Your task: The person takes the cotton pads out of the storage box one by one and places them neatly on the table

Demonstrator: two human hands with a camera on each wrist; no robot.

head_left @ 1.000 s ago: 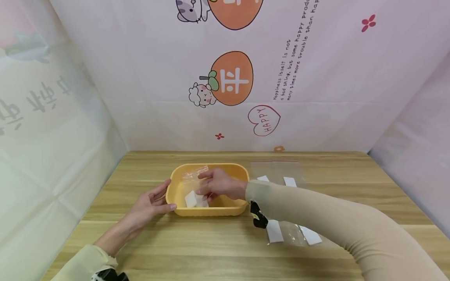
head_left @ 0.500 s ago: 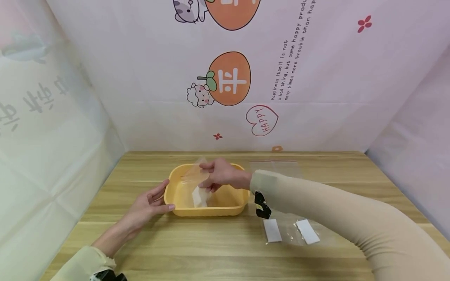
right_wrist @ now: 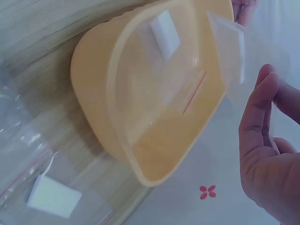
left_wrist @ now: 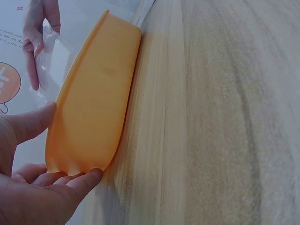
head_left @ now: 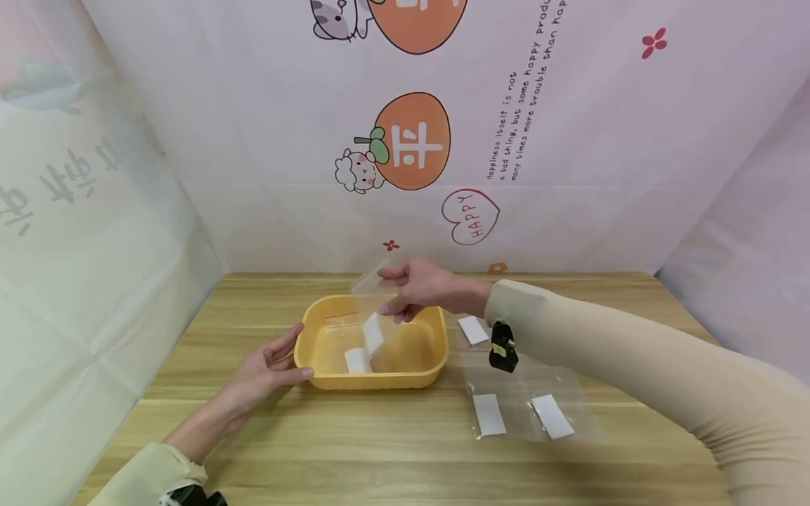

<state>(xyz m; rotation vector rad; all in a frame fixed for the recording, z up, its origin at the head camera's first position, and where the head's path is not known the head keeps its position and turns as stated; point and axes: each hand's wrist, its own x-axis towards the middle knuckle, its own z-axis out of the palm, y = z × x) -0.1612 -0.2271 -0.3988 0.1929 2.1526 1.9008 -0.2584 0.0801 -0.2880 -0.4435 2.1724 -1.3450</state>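
Observation:
A yellow plastic basin (head_left: pixel 373 381) stands on the table. My left hand (head_left: pixel 262 370) grips its left end; in the left wrist view the thumb lies at the rim and the fingers curl against the outer wall of the basin (left_wrist: pixel 96 89). Over the basin, my right hand (head_left: pixel 422 288) pinches a clear zip bag (head_left: pixel 373 334) with a white flat block in it. The right wrist view shows this bag (right_wrist: pixel 234 58) hanging from thumb and fingers. Inside the basin lies another clear zip bag (head_left: pixel 357 360), also with a white block, its red seal line showing.
Right of the basin, several clear zip bags lie flat on the wooden table (head_left: pixel 380 450), among them a front bag (head_left: pixel 490 414), one beside it (head_left: pixel 553 417) and one farther back (head_left: pixel 473 330). A printed cloth wall (head_left: pixel 285 211) rises behind the table.
My right hand has lifted one zip bag up from inside the basin and moved back and to the right. The left hand has kept its grip on the basin.

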